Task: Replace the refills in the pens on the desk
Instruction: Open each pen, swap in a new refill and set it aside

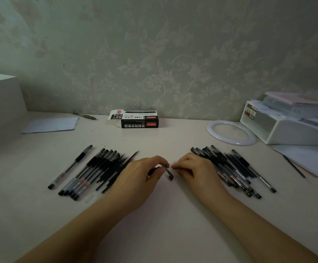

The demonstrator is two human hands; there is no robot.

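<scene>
**Both hands on one pen at centre of worktop**

Left hand point(142, 172) grips a black pen point(155, 170) at mid-worktop, fingers curled round the barrel, most of it hidden under the hand. Right hand point(191, 168) pinches the small metal tip end point(169, 164) of that pen with curled fingertips; whether the tip is attached or already off, cannot tell. A short dark cap point(169, 175) lies on the worktop point(163, 215) just below the fingertips, tilted, touching or almost touching the left thumb.

Left pile of pens and refills point(95, 170) lies just beside the left hand, fanned diagonally, caps toward the near left. One single pen point(70, 167) lies apart, left of that pile. Right pile of pens point(232, 169) sits just beside the right hand, partly behind it, fanned the other way.

At the back by the wall: open black refill box point(138, 119), flap up on its left side. Farther left a pale paper sheet point(51, 125) and a lone grey pen point(85, 115) behind it. Right side: white ring point(210, 128) flat on the worktop, touching or next to a white file tray point(287, 130) stacked with papers. Loose papers point(310, 160) in front of the tray, with a thin dark refill point(295, 167) lying across them.
</scene>
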